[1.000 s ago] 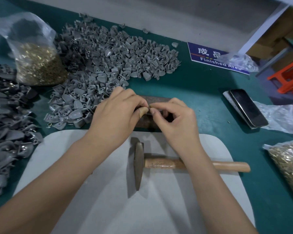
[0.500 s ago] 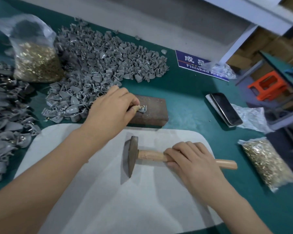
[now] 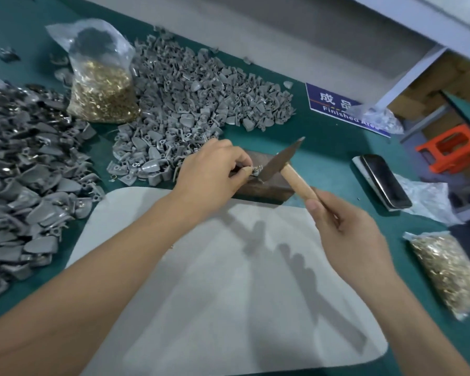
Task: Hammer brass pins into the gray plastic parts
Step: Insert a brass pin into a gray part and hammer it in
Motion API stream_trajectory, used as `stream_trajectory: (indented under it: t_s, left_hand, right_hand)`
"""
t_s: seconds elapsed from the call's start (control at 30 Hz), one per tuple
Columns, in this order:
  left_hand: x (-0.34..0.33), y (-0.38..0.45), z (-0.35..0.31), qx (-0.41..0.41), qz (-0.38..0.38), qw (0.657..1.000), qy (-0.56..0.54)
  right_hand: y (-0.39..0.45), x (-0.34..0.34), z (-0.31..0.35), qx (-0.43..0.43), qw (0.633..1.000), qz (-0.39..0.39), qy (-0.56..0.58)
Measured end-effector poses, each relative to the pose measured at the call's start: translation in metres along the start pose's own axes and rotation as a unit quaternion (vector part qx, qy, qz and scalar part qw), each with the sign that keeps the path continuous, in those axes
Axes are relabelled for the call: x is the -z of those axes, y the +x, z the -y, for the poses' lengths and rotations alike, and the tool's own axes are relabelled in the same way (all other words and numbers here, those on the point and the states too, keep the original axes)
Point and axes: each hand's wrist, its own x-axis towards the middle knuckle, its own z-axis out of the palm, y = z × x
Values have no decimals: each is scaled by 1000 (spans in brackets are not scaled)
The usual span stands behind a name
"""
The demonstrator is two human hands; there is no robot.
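Observation:
My left hand [image 3: 210,173] pinches a small gray plastic part [image 3: 256,170] with a brass pin in it, holding it on top of a dark brown block [image 3: 272,187]. My right hand [image 3: 350,234] grips the wooden handle of a hammer [image 3: 280,161]. The metal head slants down, and its lower end meets the part on the block. A large heap of loose gray plastic parts [image 3: 190,104] lies behind the block. A clear bag of brass pins [image 3: 101,88] stands at the back left.
A pale mat [image 3: 228,294] covers the green table in front of the block. Darker gray parts [image 3: 19,180] are piled at the left. A second bag of pins [image 3: 448,270] lies at the right edge, a phone [image 3: 383,180] and a blue sign [image 3: 334,107] beyond it.
My right hand left the part, took the hammer off the mat and swung it up onto the part. My left hand stayed pinching the part on the block.

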Motion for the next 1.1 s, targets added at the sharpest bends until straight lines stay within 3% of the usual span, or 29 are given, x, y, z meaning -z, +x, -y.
stream_trajectory:
  t_s: [0.23,0.43,0.6,0.73,0.87,1.0,1.1]
  left_hand:
    - [0,0,-1,-13,-11,999,31]
    - [0,1,-5,-12,-23,999,39]
    - [0,-1,-5,-13,-19,999,47]
    - [0,-1,-6,-3,-28,998,53]
    - [0,-1,-6,-4,-27,999,47]
    - [0,0,-6,7,-33,998,49]
    - [0,0,-5,-1,-29,998,47]
  right_hand:
    - [3,-2,16,-8,992,-120,35]
    - [4,-7,22,-27,998,-22,-44]
    - [3,-2,16,-14,993,-120,-3]
    - [0,-12,17,-23,998,-38,-37]
    - [3,-11,12,-24,994,-107,-9]
    - [4,-13,13,-28,998,-43,-41]
    - [6,-10,11,-24,994,-101,-25]
